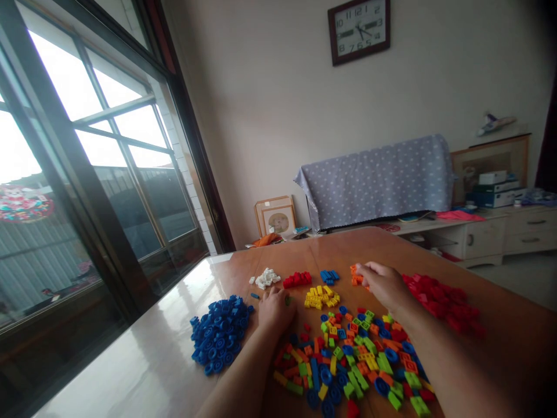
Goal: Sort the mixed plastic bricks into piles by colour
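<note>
My left hand point(275, 307) rests on the wooden table point(304, 255), fingers curled round a small green brick point(288, 300). My right hand point(383, 283) reaches forward, its fingers pinched at a small orange pile point(357, 277). Beyond the hands lie sorted piles: white point(266, 278), red point(297, 279), blue point(329, 276), yellow point(321, 297). A mixed heap of coloured bricks point(352, 363) spreads between my forearms.
A pile of blue round pieces point(220, 334) lies at the left, a big red pile point(439, 299) at the right. A large window point(87, 174) is to the left. A cloth-covered thing point(378, 180) and low cabinet point(500, 232) stand behind.
</note>
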Tool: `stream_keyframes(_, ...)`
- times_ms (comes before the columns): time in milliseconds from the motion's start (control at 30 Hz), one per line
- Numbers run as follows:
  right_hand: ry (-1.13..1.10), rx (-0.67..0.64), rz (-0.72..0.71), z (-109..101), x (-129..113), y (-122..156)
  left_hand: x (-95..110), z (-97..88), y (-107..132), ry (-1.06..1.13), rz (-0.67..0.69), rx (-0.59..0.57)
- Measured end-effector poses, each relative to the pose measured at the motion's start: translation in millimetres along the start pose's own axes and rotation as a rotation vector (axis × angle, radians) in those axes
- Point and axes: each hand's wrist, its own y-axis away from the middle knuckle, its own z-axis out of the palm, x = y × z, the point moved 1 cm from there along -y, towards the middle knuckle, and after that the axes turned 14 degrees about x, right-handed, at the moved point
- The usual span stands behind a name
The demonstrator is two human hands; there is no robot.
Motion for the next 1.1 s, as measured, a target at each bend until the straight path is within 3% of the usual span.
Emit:
stream_keyframes(667,-0.004,0.009,0.009,-4,-4,2,0,4.9,1,0.045,-0.035,0.063)
stream_keyframes(900,0.029,0.017,0.02,-2,1,-1,-16,2.9,-14,0.515,-0.202,0.066)
stream_keyframes(1100,0.044,0.014,0.047,1,8,-5,-38,3.5,-21,0.891,-0.518,0.099)
